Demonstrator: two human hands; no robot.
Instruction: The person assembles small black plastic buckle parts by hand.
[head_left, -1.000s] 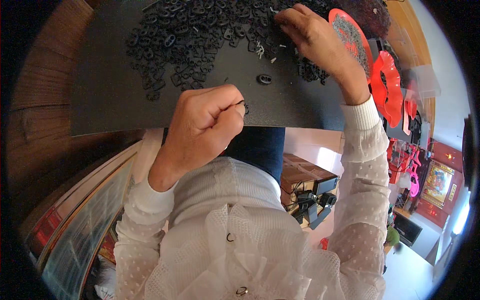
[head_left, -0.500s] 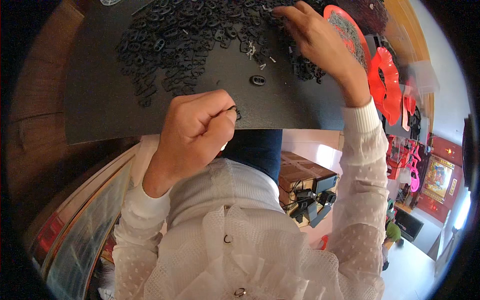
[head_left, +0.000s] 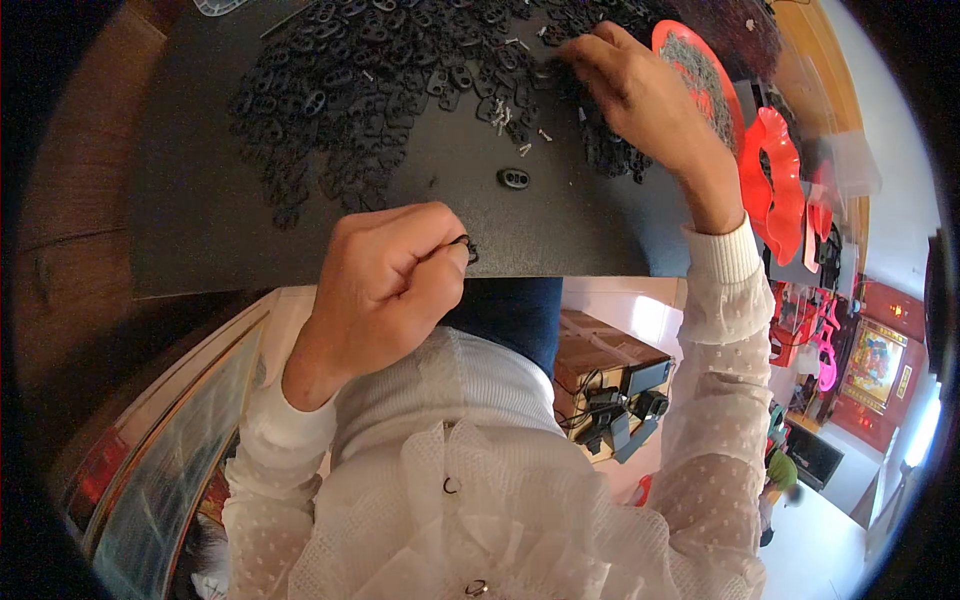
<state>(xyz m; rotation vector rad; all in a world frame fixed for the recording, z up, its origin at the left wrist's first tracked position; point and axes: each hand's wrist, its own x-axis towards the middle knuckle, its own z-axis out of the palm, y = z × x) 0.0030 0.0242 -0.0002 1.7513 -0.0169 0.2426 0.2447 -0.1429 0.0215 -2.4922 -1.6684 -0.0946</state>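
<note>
My left hand (head_left: 385, 285) is closed just above the table's near edge, gripping a small black plastic part (head_left: 471, 250) that shows only at its fingertips. Further out and to the right, my right hand (head_left: 655, 100) reaches over a smaller heap of black parts (head_left: 608, 155). Its fingers are bent and look apart, though the tips are blurred against the dark pieces. A wide pile of black two-hole plastic parts (head_left: 340, 100) spreads to the left. One oval two-hole black piece (head_left: 513, 178) lies alone between the hands. Several small pale metallic bits (head_left: 501, 116) lie beside the pile.
Past my right wrist stands a red tray (head_left: 740, 110) holding many small grey pieces, with a red wavy-rimmed dish (head_left: 776, 205) nearer. The dark table (head_left: 590, 235) ends just in front of my body. Below it is a cardboard box (head_left: 585, 345) with black devices on it.
The table and its contents sit slightly lower in the picture. My right hand's fingertips have shifted a little over the black parts; my left hand keeps its grip on the small part.
</note>
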